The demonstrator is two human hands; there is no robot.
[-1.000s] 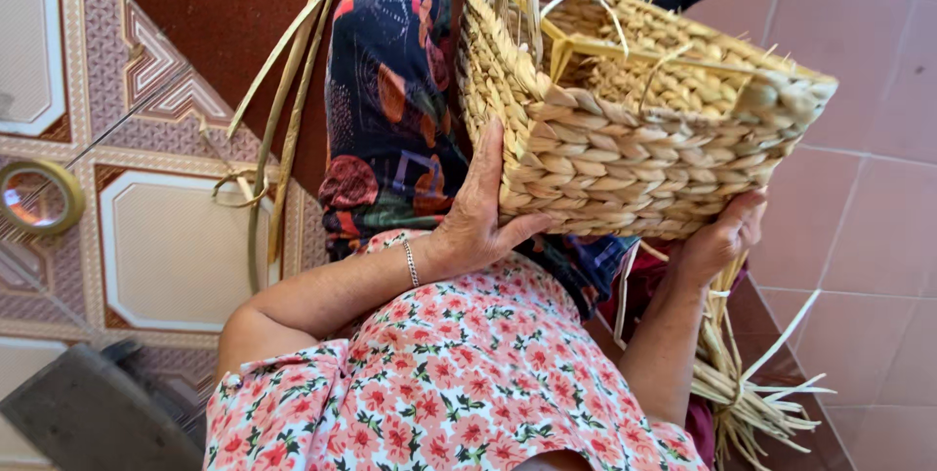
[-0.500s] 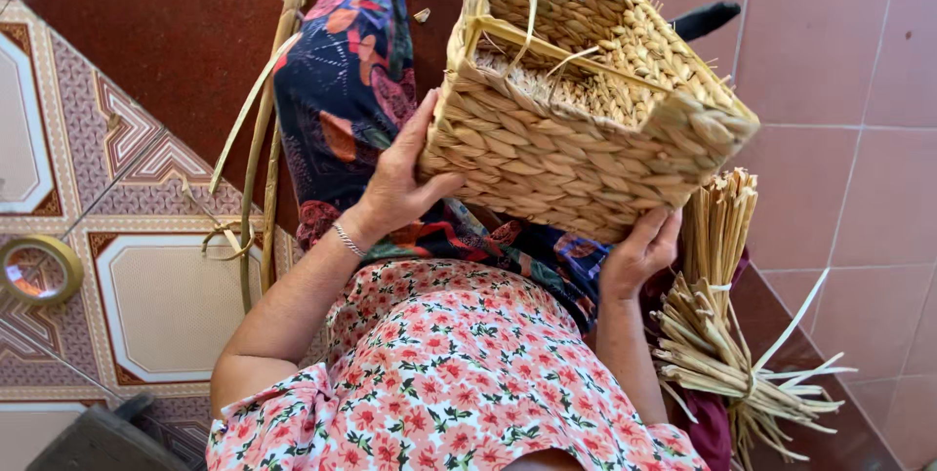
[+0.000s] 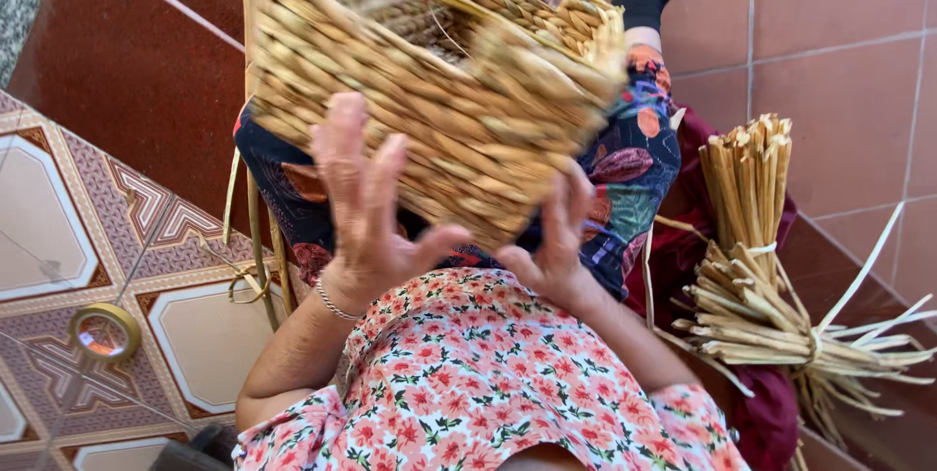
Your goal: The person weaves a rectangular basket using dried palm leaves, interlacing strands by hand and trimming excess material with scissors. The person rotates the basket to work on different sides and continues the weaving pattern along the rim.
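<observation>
Plainly, the basket [image 3: 429, 90] sat tilted above the person's lap, mouth turned away and up, propped between two hands rather than gripped. The left hand [image 3: 366, 203] lay spread flat against the near wall, fingers fanned upward and thumb hooked under the lower edge; the right hand [image 3: 556, 237] pressed open-fingered against the low corner of the basket, though blur there made it hard to tell whether its fingertips curled around the edge. With neither hand closed on it, the basket could likely have slipped off the palms and rolled down toward the knees if the tilt grew. Loose strands stuck out of the basket's rim and might have snagged a sleeve or bent against the floral dress [image 3: 488, 383]. To the right of the basket a tied bundle of reeds [image 3: 752, 276] lay near, leaving little room to swing that way without knocking it. To the left of the basket long strips [image 3: 256, 237] hung down beside the leg, and farther off, down-left of the basket, a tape roll [image 3: 105, 332] lay on the patterned tiles [image 3: 59, 217], well apart, with open floor for a wider turn.
</observation>
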